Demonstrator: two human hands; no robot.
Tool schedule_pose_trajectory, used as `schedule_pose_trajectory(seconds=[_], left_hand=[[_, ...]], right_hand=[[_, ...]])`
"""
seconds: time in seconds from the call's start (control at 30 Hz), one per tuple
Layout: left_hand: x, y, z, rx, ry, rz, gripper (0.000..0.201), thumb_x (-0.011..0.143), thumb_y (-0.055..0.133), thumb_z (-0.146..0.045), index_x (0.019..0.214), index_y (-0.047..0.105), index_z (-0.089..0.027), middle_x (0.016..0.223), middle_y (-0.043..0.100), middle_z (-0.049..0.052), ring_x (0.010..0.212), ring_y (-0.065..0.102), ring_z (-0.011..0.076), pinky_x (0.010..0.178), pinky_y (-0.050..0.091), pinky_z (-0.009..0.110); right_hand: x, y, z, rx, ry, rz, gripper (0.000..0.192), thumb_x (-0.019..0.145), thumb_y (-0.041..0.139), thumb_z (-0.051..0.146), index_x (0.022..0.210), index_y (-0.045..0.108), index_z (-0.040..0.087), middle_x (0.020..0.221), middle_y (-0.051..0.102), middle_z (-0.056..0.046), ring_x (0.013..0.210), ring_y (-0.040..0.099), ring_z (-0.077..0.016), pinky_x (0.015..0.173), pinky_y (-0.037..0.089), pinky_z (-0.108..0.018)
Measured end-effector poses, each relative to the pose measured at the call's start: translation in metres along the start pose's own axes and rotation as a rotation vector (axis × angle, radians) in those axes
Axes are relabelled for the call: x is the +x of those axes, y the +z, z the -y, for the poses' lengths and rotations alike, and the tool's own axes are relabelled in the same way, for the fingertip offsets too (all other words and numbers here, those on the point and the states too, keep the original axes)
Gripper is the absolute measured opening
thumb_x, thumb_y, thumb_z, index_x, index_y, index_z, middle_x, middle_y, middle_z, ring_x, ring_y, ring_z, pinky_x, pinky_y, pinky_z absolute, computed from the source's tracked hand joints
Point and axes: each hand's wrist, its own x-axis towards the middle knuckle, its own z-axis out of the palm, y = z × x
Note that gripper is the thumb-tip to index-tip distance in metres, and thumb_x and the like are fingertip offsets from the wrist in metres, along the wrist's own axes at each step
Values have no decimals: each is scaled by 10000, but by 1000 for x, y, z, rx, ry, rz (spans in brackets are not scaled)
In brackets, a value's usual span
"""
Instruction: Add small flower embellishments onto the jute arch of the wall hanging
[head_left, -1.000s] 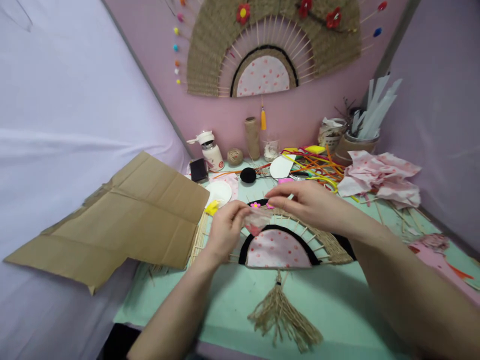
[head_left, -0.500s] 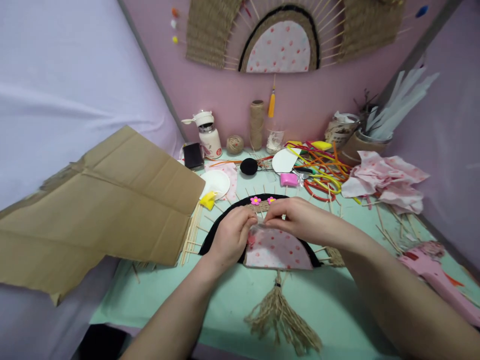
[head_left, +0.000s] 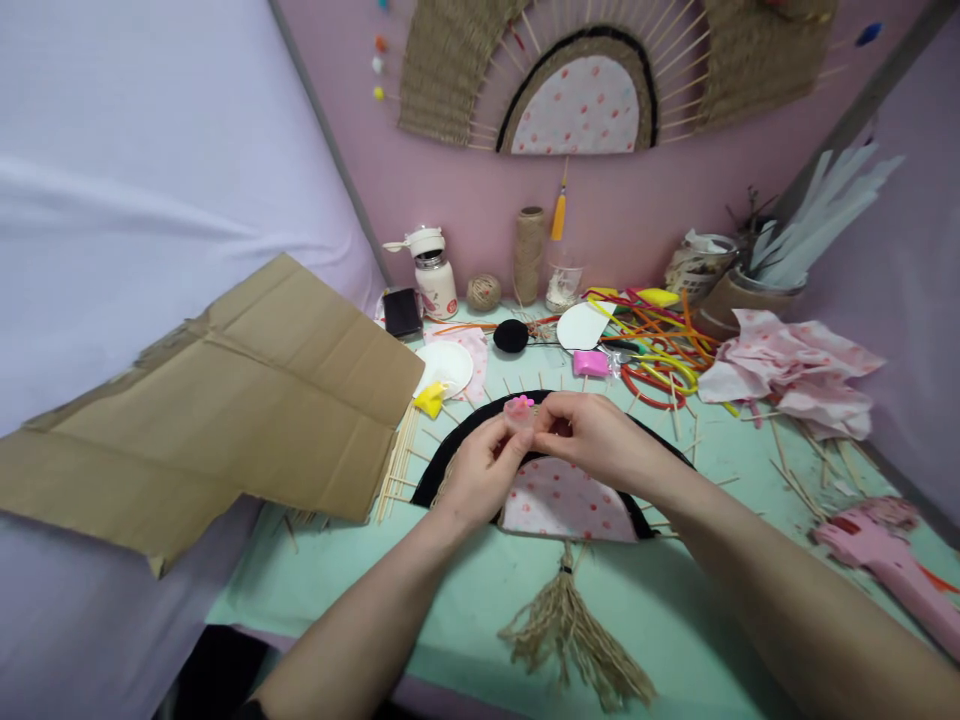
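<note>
Over a half-round craft piece with a black border (head_left: 435,470), my two hands meet, fingertips almost touching. My left hand (head_left: 484,465) pinches a small, see-through pinkish plastic bag (head_left: 517,415) between thumb and forefinger. My right hand (head_left: 581,425) is closed at the bag's right edge, its fingertips pinched together; the hold itself is partly hidden. Below them lies the craft piece's dotted pink-and-white half circle (head_left: 570,505). Short thin sticks (head_left: 420,455) stick out around the black border. A jute tassel (head_left: 574,635) hangs from its lower edge, flat on the table.
A big cardboard sheet (head_left: 217,400) leans at the left. Behind are a white bottle (head_left: 435,285), a twine ball (head_left: 484,292), a pink clay packet (head_left: 591,364) and coloured pipe cleaners (head_left: 667,345). Crumpled dotted paper (head_left: 795,370) and a pink glue gun (head_left: 881,560) lie right.
Both hands have risen slightly from the dotted half circle toward the black border's top, the bag now upright above my left fingertips. The view has shifted a little.
</note>
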Motion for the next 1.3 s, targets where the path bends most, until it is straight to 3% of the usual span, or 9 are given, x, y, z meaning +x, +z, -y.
schedule_pose_trajectory(seconds=[0.27,0.5,0.6,0.73,0.83,0.97,1.07,1.17,1.3], left_hand=[[5,-9,3,-26,34,135,393,948,447,-450,713,613,-184,772,628,24,778,568,168,728,439,262],[5,-15,-8,-160,46,175,461,929,438,-512,620,539,-185,678,574,15,685,523,144,678,421,254],[5,-13,-9,-73,55,120,438,931,435,-441,575,466,-188,609,492,-10,615,449,121,620,366,248],[4,-8,-4,256,104,-120,394,825,524,-250,509,297,-192,518,369,-37,537,333,99,559,244,272],[3,-7,-2,325,37,-199,376,758,531,-201,487,271,-195,480,307,-47,504,288,92,533,200,284],[3,-10,-4,122,-141,-206,403,783,509,-270,483,248,-206,483,235,-53,487,234,83,491,179,271],[3,-9,-4,61,-163,-235,409,792,508,-268,481,249,-206,485,225,-57,485,230,80,481,184,262],[2,-6,-2,161,-5,-281,406,819,512,-236,484,285,-199,475,282,-57,485,275,83,502,222,263],[-3,-2,-1,341,440,-299,369,844,498,-151,518,332,-196,502,382,-38,528,341,101,576,299,283]], right_hand=[[4,-5,-6,319,40,214,221,714,709,349,625,582,191,674,629,19,650,557,-136,621,415,-260],[2,-9,4,713,137,314,428,720,716,552,666,472,204,725,640,-10,677,596,-138,648,479,-282],[2,-5,5,446,101,100,330,805,632,456,657,473,208,706,610,-9,666,563,-145,636,451,-282],[-1,11,7,-217,-159,-252,172,881,480,191,712,510,204,791,610,-53,736,543,-179,663,393,-296],[-4,23,8,-423,-312,-256,224,950,380,154,849,578,184,914,642,-94,803,574,-198,692,405,-302],[-8,26,10,-540,-405,-204,305,999,339,190,1083,631,180,1258,625,-140,1016,612,-235,784,459,-323],[-9,26,9,-606,-425,-187,345,982,357,145,1154,651,199,1423,547,-128,1137,600,-258,873,493,-370],[-9,30,6,-647,-421,-182,360,939,403,87,1151,681,173,1464,515,-147,1118,622,-292,838,550,-426],[-6,36,1,-552,-419,-210,450,905,420,32,1287,624,155,1450,531,-156,1145,636,-286,877,576,-450]])
